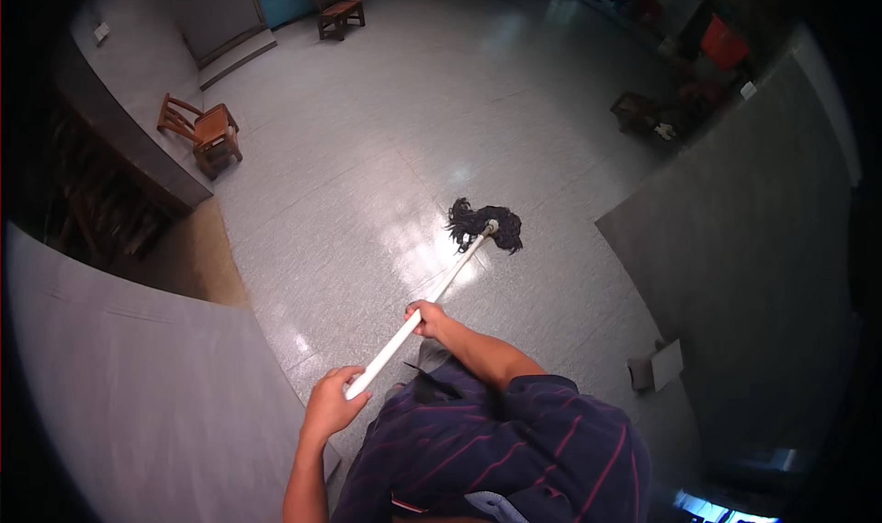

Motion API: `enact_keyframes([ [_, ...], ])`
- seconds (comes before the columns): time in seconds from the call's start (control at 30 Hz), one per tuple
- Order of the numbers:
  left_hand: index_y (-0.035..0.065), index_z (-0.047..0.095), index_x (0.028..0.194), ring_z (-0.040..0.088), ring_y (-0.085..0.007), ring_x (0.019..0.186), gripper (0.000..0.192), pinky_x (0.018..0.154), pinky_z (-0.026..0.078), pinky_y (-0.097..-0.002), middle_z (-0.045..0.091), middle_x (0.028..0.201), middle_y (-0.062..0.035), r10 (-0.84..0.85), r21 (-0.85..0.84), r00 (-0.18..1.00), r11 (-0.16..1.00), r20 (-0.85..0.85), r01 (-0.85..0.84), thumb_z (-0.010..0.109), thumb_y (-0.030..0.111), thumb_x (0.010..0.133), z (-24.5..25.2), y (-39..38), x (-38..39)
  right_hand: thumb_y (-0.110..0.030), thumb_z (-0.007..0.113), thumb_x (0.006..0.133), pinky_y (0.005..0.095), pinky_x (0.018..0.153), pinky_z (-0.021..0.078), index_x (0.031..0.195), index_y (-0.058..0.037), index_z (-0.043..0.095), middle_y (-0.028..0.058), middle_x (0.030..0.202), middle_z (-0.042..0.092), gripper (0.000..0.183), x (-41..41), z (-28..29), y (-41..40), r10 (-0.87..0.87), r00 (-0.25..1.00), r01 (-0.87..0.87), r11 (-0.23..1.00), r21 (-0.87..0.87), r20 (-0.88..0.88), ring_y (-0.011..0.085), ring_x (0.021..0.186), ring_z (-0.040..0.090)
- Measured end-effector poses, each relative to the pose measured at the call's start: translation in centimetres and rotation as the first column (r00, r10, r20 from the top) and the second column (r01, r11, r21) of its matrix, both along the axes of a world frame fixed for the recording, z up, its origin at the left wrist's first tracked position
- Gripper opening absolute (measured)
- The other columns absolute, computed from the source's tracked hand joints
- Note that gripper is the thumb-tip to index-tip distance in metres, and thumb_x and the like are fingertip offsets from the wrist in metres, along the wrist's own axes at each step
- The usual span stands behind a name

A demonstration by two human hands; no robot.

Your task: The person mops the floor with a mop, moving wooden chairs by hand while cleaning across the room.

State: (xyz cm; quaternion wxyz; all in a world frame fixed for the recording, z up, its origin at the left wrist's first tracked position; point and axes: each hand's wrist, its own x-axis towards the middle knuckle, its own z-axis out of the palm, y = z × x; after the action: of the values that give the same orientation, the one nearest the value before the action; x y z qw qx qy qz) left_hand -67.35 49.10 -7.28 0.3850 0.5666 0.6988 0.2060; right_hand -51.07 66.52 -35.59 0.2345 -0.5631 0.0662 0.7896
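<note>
A string mop with a white handle (393, 347) slants from the lower left up to its dark mop head (486, 225), whose strands lie spread on the grey tiled floor (331, 199). My right hand (428, 318) grips the handle around its middle. Near the top end of the handle is my left hand (334, 400), with thumb and fingers on either side of it; the palm side is partly hidden.
A wooden chair (217, 127) stands by the left wall, another wooden chair (341, 13) further back. Wall surfaces flank both sides. At the right are a dark wooden seat (634, 113), a red object (725, 43) and a small pale box-like object (665, 366) near the wall.
</note>
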Motion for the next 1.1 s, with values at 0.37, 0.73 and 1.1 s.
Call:
enact_keyframes([
  [0.37,0.0164,0.044,0.124,0.06,-0.0378,0.081,0.047,0.072,0.047,-0.0448,0.062,0.088,-0.0198,-0.242,-0.229,0.951,0.953,-0.192,0.196,0.057,0.023,0.079,-10.8,17.3,8.0,-0.022,0.043,0.089,0.0372,0.058,0.0527,0.102,-0.0057,0.045,0.0072,0.081,0.06,0.021,7.4,1.3,14.2,0.276,0.936,-0.312,0.938,0.153,0.217,0.0226,0.066,0.063],
  [0.73,0.0232,0.054,0.117,0.061,-0.0326,0.074,0.038,0.067,0.047,-0.0411,0.063,0.078,-0.0141,-0.022,-0.315,0.931,0.944,-0.365,-0.101,0.058,0.026,0.08,3.7,7.6,-2.6,-0.032,0.041,0.091,0.0393,0.072,0.0508,0.098,-0.0012,0.053,0.0133,0.088,0.062,0.034,-3.9,1.1,11.1,0.724,0.666,-0.738,0.675,-0.01,-0.18,0.0254,0.081,0.061],
  [1.1,0.0047,0.065,0.09,0.059,-0.0321,0.06,0.018,0.059,0.045,-0.0371,0.061,0.07,-0.0188,0.433,0.003,0.545,0.785,-0.718,-0.619,0.064,0.011,0.073,19.2,-1.5,-1.5,-0.023,0.048,0.088,0.0366,0.078,0.0489,0.1,-0.0018,0.053,0.0105,0.096,0.061,0.025,-19.6,12.7,-1.3,0.757,0.277,-0.927,0.372,0.041,-0.591,0.0219,0.09,0.06],
])
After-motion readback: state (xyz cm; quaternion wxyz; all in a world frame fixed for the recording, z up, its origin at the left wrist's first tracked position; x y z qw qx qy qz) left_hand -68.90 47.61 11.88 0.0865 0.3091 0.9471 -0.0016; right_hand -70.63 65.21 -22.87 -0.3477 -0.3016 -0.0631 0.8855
